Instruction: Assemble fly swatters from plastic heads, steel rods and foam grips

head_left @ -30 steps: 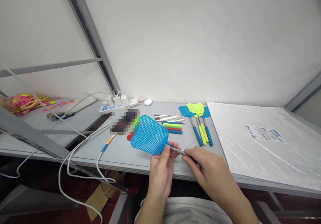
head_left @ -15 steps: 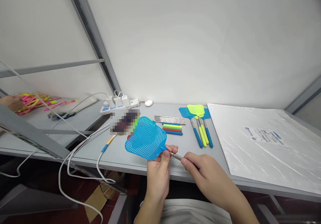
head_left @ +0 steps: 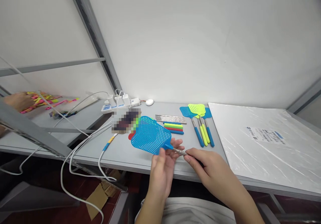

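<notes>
A blue fly swatter (head_left: pixel 151 135) with a thin metal rod is held over the grey table's front edge (head_left: pixel 130 165). My right hand (head_left: pixel 209 169) grips the rod and handle end. My left hand (head_left: pixel 163 169) is under the swatter's neck, fingers apart and touching the rod near the blue head. Beyond them lie three finished swatters (head_left: pixel 200 123), two blue and one yellow-green, side by side.
A row of metal rods (head_left: pixel 170 118) and coloured grips (head_left: pixel 173 127) lies at mid-table. A power strip (head_left: pixel 120 103) with white cables sits at the back left. A large plastic-wrapped white board (head_left: pixel 265 140) covers the right side. Another person's hand (head_left: pixel 15 100) and coloured parts are at far left.
The blue swatter head dipped left and down, then came back up and right. My left hand's fingers loosened from a pinch to a spread support under the neck.
</notes>
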The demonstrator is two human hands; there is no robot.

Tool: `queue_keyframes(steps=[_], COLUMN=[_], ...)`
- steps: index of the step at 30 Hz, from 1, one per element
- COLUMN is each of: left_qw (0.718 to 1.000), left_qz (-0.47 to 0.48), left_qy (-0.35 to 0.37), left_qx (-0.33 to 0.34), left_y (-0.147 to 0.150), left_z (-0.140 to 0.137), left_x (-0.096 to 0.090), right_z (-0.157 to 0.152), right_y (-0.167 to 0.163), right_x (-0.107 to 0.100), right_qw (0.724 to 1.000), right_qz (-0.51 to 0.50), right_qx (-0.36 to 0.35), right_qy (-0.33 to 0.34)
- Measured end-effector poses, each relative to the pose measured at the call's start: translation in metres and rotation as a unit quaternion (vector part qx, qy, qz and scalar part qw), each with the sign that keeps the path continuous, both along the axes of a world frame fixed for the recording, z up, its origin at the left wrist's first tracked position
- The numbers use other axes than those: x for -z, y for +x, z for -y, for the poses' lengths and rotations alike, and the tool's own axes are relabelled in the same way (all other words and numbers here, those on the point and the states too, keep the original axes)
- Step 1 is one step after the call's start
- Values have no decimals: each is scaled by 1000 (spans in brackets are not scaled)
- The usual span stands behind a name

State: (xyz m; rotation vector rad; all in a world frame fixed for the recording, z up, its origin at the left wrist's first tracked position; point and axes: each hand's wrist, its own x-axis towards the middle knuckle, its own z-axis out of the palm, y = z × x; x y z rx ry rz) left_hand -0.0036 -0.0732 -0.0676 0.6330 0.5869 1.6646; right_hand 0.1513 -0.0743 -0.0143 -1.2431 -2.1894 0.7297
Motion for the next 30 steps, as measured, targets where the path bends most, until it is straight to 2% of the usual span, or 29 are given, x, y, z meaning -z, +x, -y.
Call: queue_keyframes(steps=[4, 12, 20, 22, 27, 30], left_qw=[998, 995, 987, 987, 991, 992], left_qz=[23, 23, 49, 49, 60, 57], left_qy=[-31, -67, -49, -46, -45, -36], left_qx=[-49, -64, -147, -145, -114, -111], left_y=[2, 8, -8, -9, 0, 3], left_z=[1, 2, -9, -10, -8, -6], left_x=[-5, -3, -5, -5, -6, -7], right_z=[1, 2, 0, -2, -10, -11], right_y=[-2, -18, 3, 7, 10, 9], right_x=[-1, 0, 11, 13, 15, 15], right_qw=[1000, 999, 997, 997, 989, 985], right_qz=[3, 9, 77, 67, 66, 69], right_qx=[-1, -26, 24, 27, 34, 39], right_qy=[5, 33, 8, 28, 131, 152])
